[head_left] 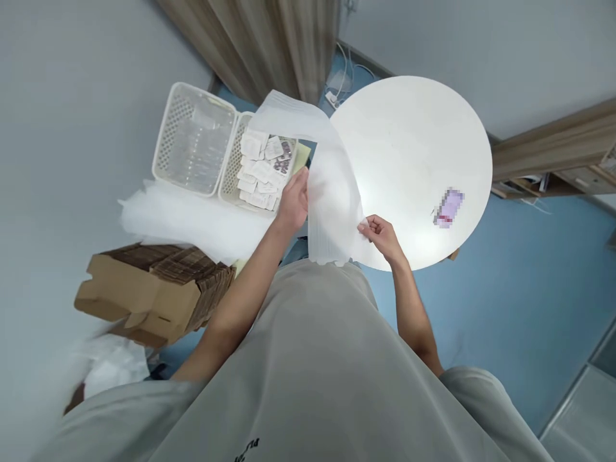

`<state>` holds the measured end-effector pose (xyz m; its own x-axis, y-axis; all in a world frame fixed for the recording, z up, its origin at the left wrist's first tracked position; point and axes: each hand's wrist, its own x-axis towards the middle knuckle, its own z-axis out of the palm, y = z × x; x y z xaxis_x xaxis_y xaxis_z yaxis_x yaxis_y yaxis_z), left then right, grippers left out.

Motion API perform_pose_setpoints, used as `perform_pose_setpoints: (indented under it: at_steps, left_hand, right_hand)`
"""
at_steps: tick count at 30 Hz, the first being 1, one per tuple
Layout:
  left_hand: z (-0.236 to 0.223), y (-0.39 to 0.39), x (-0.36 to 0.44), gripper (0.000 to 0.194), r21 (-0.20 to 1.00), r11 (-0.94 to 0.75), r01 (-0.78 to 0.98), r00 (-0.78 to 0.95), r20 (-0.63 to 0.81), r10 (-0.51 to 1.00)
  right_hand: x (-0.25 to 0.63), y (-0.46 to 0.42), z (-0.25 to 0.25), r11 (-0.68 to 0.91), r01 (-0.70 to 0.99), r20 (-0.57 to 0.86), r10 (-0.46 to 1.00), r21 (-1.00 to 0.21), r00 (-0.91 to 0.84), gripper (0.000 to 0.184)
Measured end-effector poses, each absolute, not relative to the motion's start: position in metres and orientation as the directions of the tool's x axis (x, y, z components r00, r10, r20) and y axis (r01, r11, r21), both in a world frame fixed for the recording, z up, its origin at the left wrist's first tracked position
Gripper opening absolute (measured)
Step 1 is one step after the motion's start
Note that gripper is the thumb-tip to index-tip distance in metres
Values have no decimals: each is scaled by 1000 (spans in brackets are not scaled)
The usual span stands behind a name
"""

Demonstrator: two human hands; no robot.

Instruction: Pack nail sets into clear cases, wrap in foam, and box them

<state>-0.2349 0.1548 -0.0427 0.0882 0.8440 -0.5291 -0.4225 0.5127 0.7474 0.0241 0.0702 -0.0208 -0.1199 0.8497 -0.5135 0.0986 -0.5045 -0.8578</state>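
A stack of thin, translucent white foam sheets [332, 199] hangs upright in front of my body, its upper part bent over to the left. My left hand [294, 202] holds the left edge of the stack, its fingers close together and partly hidden by the sheets. At the right edge, my right hand [382, 236] pinches the corner of a sheet between thumb and fingers. Just beyond my left hand stands a white plastic basket [230, 168] with many small white packets [260, 173] in it.
A second white basket [158, 144] holds clear plastic pieces. More white foam sheets [192, 218] lie near the baskets, above a bundle of folded cardboard boxes [144, 289]. On the right, a purple blurred object [449, 206] lies on the round white table [409, 135]. A curtain [269, 45] hangs behind.
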Motion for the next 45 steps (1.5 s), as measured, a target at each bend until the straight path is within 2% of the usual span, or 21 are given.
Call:
perform_pose_setpoints:
  at_steps: [7, 13, 19, 24, 28, 32, 34, 37, 40, 43, 45]
  left_hand:
    - [-82, 185, -150, 59, 803, 587, -103, 225, -556, 800]
    - [-115, 199, -101, 49, 812, 569, 130, 133, -583, 801]
    - [-148, 204, -93, 41, 746, 614, 258, -11, -633, 774]
    - [-163, 200, -105, 37, 685, 640, 348, -57, -666, 744]
    - [-166, 200, -120, 34, 642, 525, 559, -49, -606, 794]
    - [-168, 185, -146, 45, 601, 241, 762, 106, -483, 869]
    - [-171, 171, -159, 54, 598, 113, 794, 229, -467, 854]
    - [-178, 146, -176, 58, 618, 43, 785, 338, -486, 806]
    - [-181, 128, -184, 53, 653, 63, 755, 351, -483, 802]
    - [-178, 119, -182, 42, 692, 138, 709, 311, -482, 819]
    - [-174, 116, -176, 42, 718, 186, 670, 279, -476, 834]
  right_hand:
    - [80, 32, -66, -536, 48, -531, 843, -843, 87, 49]
    - [112, 16, -115, -595, 2, -566, 766, -804, 306, 49]
    - [134, 9, -157, -673, 42, -620, 701, -738, 352, 51]
    - [140, 10, -177, -709, 47, -664, 679, -703, 314, 50]
    - [141, 17, -190, -705, 30, -665, 681, -708, 305, 49]
    - [144, 26, -201, -695, 49, -648, 691, -717, 320, 46]
    - [147, 31, -204, -693, 81, -636, 697, -717, 332, 43]
    - [153, 39, -207, -699, 154, -615, 697, -699, 370, 38]
    - [159, 45, -208, -702, 196, -601, 696, -685, 393, 33]
    - [163, 48, -207, -708, 207, -605, 692, -675, 394, 30]
    - [165, 48, -207, -710, 223, -603, 693, -668, 396, 29]
